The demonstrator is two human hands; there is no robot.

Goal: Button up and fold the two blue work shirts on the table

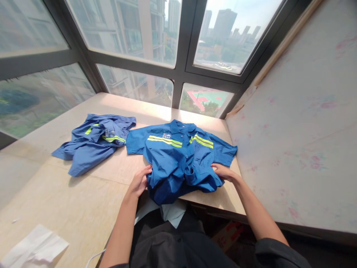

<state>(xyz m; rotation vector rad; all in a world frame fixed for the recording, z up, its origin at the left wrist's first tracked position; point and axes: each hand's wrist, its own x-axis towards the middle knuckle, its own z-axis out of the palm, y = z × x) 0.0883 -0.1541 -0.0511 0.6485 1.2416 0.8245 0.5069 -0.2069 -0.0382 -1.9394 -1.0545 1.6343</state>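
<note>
One sheet of white paper lies at the lower left of the frame. At lower centre, your left hand pinches one side of the blue shirt; your right hand holds the opposite side between thumb and fingers. That shirt lies front up at the centre, collar and sleeves spread, but its lower half is bunched by the table edge, so smoothing seems partly done. Left of centre, the second shirt remains to be straightened. Window frames stand beyond.

Shirts (two) on counter
</note>
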